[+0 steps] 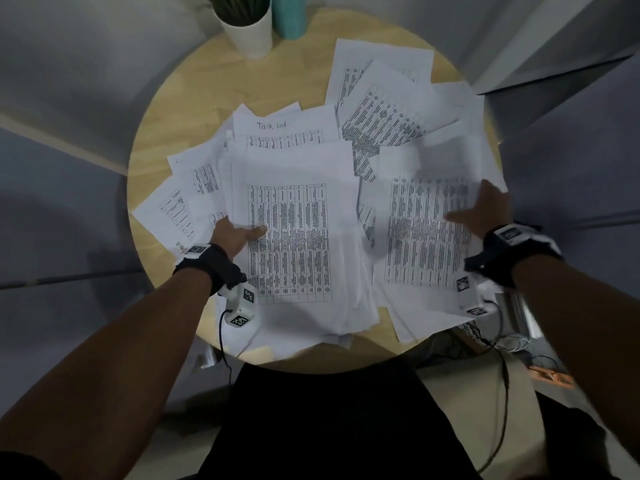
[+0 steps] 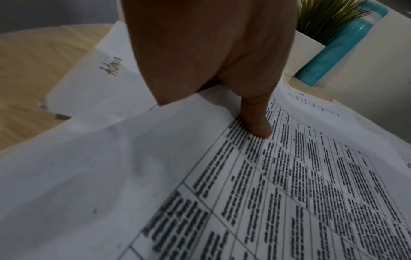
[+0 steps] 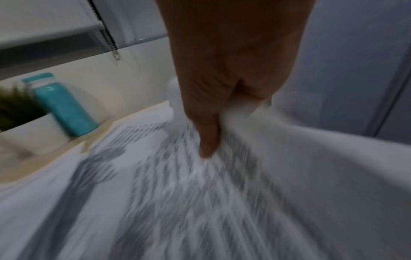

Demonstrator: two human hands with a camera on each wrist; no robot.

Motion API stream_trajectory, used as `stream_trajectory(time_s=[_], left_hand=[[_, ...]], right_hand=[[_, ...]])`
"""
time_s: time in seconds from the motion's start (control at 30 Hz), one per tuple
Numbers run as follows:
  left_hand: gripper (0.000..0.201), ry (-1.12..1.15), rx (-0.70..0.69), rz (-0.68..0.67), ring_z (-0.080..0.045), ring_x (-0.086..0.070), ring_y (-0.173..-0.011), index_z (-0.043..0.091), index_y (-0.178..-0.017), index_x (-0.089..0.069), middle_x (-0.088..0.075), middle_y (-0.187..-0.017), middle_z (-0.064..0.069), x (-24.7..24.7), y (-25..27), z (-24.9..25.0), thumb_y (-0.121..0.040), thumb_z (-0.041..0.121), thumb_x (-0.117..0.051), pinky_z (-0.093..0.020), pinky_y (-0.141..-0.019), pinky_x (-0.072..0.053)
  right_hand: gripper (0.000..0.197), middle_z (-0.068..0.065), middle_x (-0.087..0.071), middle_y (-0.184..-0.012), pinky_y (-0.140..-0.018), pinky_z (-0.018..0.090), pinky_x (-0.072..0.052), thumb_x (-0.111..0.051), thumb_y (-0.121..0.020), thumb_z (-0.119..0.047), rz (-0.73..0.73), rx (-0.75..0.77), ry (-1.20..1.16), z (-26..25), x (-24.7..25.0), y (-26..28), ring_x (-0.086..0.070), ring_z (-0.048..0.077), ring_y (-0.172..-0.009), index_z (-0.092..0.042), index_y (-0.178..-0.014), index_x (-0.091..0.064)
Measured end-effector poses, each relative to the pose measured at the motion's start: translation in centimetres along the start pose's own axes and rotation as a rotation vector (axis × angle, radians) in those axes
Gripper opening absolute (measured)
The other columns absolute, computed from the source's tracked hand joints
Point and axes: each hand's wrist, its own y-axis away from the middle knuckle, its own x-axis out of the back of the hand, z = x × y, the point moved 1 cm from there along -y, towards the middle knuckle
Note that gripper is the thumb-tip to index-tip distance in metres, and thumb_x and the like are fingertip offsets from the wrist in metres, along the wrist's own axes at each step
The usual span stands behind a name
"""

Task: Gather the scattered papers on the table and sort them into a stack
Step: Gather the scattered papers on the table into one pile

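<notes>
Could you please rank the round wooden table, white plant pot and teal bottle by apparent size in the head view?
Largest first:
round wooden table
white plant pot
teal bottle, though the frame's top edge crops it

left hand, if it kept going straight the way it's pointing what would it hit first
The left hand grips the center stack; straight on it would likely meet the Task list page first, well before the white plant pot, though depth is unclear.

Papers (image 1: 346,202) on table (image 1: 194,109) — plant (image 1: 247,24) behind
</notes>
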Motion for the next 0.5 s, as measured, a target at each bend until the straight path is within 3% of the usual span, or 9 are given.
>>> stream_trajectory(time_s=[0.07,0.17,0.23,0.3,0.33,0.37,0.43,0.5], left_hand=[[0.115,0.001,-0.012,0.002,-0.035,-0.032,-0.145,-0.013,-0.138,-0.044,-0.045,-0.149,-0.025,-0.1,-0.1,0.1,-0.051,0.048,-0.09,-0.051,-0.121,-0.016],[0.112,0.002,0.012,0.009,-0.036,-0.034,-0.143,-0.016,-0.137,-0.041,-0.046,-0.147,-0.025,0.0,-0.3,0.0,-0.058,0.044,-0.091,-0.05,-0.121,-0.017],[0.125,-0.028,0.01,0.01,-0.034,-0.039,-0.141,-0.014,-0.132,-0.049,-0.054,-0.141,-0.024,0.2,-0.8,-0.4,-0.039,0.057,-0.092,-0.052,-0.121,-0.016],[0.125,-0.045,0.021,0.012,-0.034,-0.039,-0.141,-0.012,-0.131,-0.052,-0.055,-0.139,-0.024,0.4,-1.8,-1.4,-0.036,0.059,-0.091,-0.051,-0.119,-0.014],[0.129,-0.055,0.032,0.015,-0.035,-0.039,-0.141,-0.013,-0.133,-0.051,-0.053,-0.14,-0.026,0.5,-2.1,-1.7,-0.035,0.06,-0.091,-0.05,-0.118,-0.015],[0.132,-0.062,0.036,0.022,-0.038,-0.039,-0.14,-0.014,-0.135,-0.048,-0.05,-0.142,-0.029,0.4,-1.7,-1.2,-0.035,0.061,-0.091,-0.049,-0.118,-0.017],[0.124,-0.098,0.033,0.031,-0.042,-0.042,-0.137,-0.015,-0.137,-0.045,-0.045,-0.144,-0.033,0.2,-1.1,-0.5,-0.045,0.055,-0.089,-0.044,-0.118,-0.023],[0.112,-0.104,0.026,0.036,-0.036,-0.043,-0.137,-0.012,-0.14,-0.044,-0.048,-0.145,-0.027,0.1,-0.8,-0.2,-0.057,0.05,-0.088,-0.039,-0.115,-0.026]], right_hand=[[0.05,0.028,-0.067,-0.112,-0.087,0.037,-0.047,-0.085,-0.073,-0.015,-0.06,0.019,0.057,1.5,0.6,-1.6,-0.065,0.039,-0.104,0.006,-0.112,-0.064],[0.04,0.029,-0.069,-0.104,-0.085,0.044,-0.053,-0.08,-0.078,-0.019,-0.049,-0.014,0.077,3.3,0.6,-2.9,-0.067,0.041,-0.098,0.007,-0.105,-0.067],[0.057,0.029,-0.067,-0.106,-0.085,0.043,-0.052,-0.079,-0.076,-0.039,-0.045,-0.068,0.074,6.4,-0.7,-4.9,-0.065,0.042,-0.101,0.005,-0.109,-0.065],[0.1,0.026,-0.058,-0.126,-0.097,0.05,-0.048,-0.083,-0.057,-0.065,-0.086,-0.132,0.059,8.4,-1.8,-5.4,-0.057,0.042,-0.116,-0.002,-0.128,-0.052],[0.113,0.024,-0.053,-0.134,-0.102,0.051,-0.045,-0.084,-0.052,-0.067,-0.1,-0.149,0.004,8.6,-1.9,-4.7,-0.052,0.042,-0.123,-0.003,-0.136,-0.044],[0.113,0.023,-0.05,-0.139,-0.104,0.049,-0.044,-0.087,-0.056,-0.06,-0.1,-0.168,-0.048,8.6,-1.9,-4.1,-0.05,0.042,-0.126,-0.001,-0.139,-0.038],[0.101,0.024,-0.053,-0.135,-0.095,0.041,-0.045,-0.089,-0.064,-0.046,-0.035,-0.179,-0.089,7.7,-1.1,-2.4,-0.054,0.04,-0.122,0.004,-0.137,-0.039],[0.096,0.027,-0.056,-0.128,-0.086,0.04,-0.046,-0.085,-0.066,-0.05,0.016,-0.189,-0.061,7.6,-0.9,-1.5,-0.058,0.041,-0.115,0.007,-0.132,-0.042]])
